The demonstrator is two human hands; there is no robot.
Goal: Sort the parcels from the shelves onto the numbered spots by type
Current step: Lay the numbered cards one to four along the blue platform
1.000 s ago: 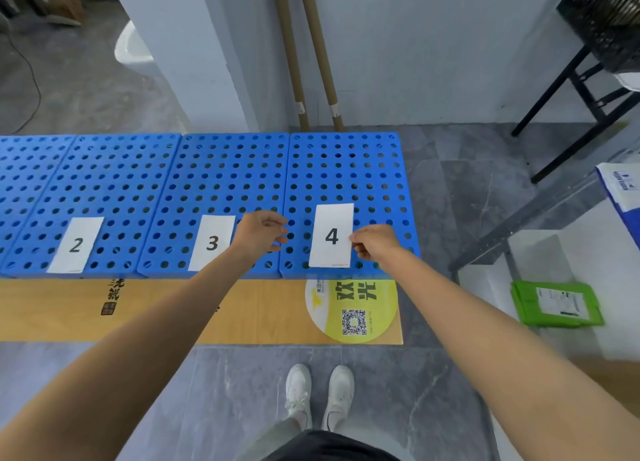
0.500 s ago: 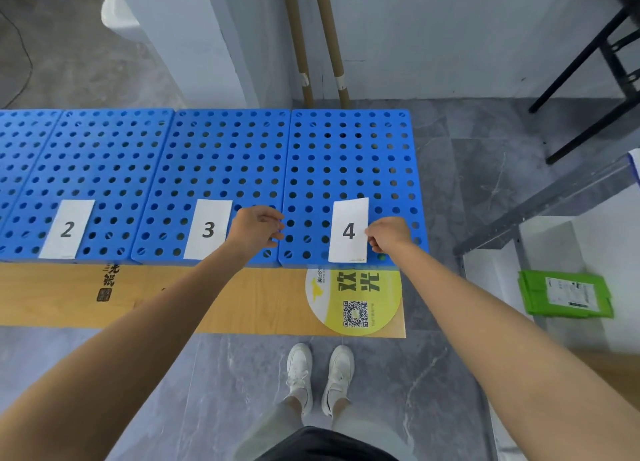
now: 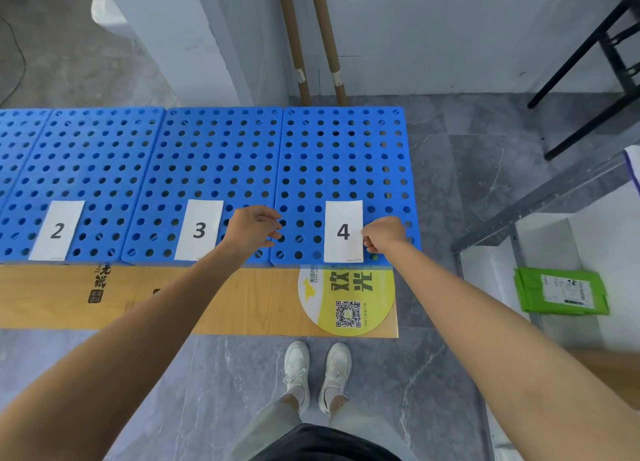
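The sorting has hardly begun: the blue pallets (image 3: 214, 162) carry only cards 2, 3 and 4, the right hand (image 3: 382, 234) seemingly pinching card 4 (image 3: 343, 231), the left hand (image 3: 254, 225) loosely curled and empty, a green parcel (image 3: 561, 290) waiting on the right shelf (image 3: 554, 238).

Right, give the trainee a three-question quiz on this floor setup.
1. True or false: the right hand touches the card marked 4.
2. Which colour is the parcel on the low shelf at right? A red, B green, C white.
3. Fill in: the left hand is between card 3 and card ___.

Key: 1 true, at the card's right edge. 2 B. 3 four; it hangs over the blue panels and holds nothing that shows.
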